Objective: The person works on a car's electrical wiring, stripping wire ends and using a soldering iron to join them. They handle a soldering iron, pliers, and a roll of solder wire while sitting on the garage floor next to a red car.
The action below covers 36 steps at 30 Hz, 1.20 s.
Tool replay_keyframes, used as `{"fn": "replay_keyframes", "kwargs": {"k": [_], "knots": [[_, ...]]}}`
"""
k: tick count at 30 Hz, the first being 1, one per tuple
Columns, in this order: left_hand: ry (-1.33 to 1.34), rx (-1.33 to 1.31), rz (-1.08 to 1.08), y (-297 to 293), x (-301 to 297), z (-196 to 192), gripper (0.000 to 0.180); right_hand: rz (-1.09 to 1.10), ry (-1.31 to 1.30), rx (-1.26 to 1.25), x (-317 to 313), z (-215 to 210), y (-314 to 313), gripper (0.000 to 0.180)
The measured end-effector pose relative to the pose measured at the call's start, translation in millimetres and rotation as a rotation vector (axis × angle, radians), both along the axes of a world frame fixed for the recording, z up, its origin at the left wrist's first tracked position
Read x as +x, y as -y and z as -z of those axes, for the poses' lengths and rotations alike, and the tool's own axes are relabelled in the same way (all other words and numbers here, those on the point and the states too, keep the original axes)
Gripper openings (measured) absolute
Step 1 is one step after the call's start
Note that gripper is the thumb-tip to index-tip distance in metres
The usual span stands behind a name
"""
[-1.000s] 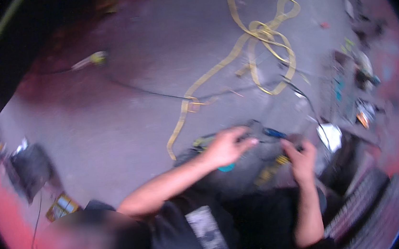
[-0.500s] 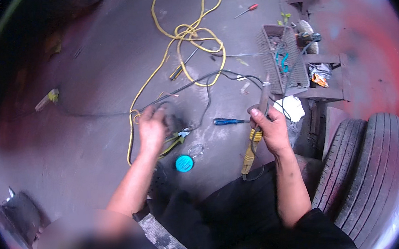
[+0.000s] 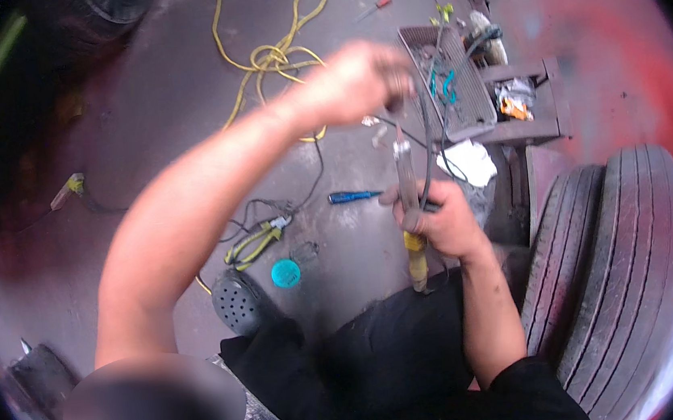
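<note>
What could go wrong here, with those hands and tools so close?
The left hand, blurred, is close to the thin tip of the yellow-handled tool in the right hand; it might get poked. The dark cable alongside could snag and tug the tool. The green-handled pliers lie near the shoe, so a foot might catch them.

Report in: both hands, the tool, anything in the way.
Right hand gripping yellow-handled soldering iron, tip pointing away. Left hand blurred near tip, grip unclear. Black cable close alongside iron.
</note>
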<state>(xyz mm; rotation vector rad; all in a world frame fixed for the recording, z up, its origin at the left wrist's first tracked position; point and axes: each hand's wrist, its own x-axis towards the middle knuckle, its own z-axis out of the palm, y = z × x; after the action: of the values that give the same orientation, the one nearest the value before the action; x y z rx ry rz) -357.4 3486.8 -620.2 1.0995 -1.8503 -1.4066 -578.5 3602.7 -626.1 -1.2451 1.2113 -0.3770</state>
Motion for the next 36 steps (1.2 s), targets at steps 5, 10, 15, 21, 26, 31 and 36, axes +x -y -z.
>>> {"fn": "replay_keyframes", "kwargs": {"k": [5, 10, 15, 21, 26, 31, 36], "knots": [[-0.113, -0.498, -0.241, -33, 38, -47, 0.022, 0.189, 0.150, -0.045, -33, 29, 12, 0.033], [-0.167, -0.031, 0.261, -99, 133, -47, 0.023, 0.904, 0.097, -0.168, -39, 55, 27, 0.028], [0.677, 0.545, -0.591, -194, 258, 50, 0.019, 1.279, 0.199, -0.314, -55, 25, 53, 0.024], [1.183, -0.048, -1.039, -313, 304, 186, 0.039, 1.167, 0.323, -0.610, -102, 21, 56, 0.025], [1.157, 0.919, -0.393, -301, 274, 146, 0.056, 1.052, 0.446, -0.508, -73, 6, 50, 0.030], [0.954, -0.261, -0.677, -182, 171, 148, 0.024, 0.501, 0.787, -0.252, -72, 0, 54, 0.032], [0.907, -0.421, 0.048, -137, 77, 235, 0.020, 0.353, 0.809, -0.166, -35, 4, 57, 0.033]]}}
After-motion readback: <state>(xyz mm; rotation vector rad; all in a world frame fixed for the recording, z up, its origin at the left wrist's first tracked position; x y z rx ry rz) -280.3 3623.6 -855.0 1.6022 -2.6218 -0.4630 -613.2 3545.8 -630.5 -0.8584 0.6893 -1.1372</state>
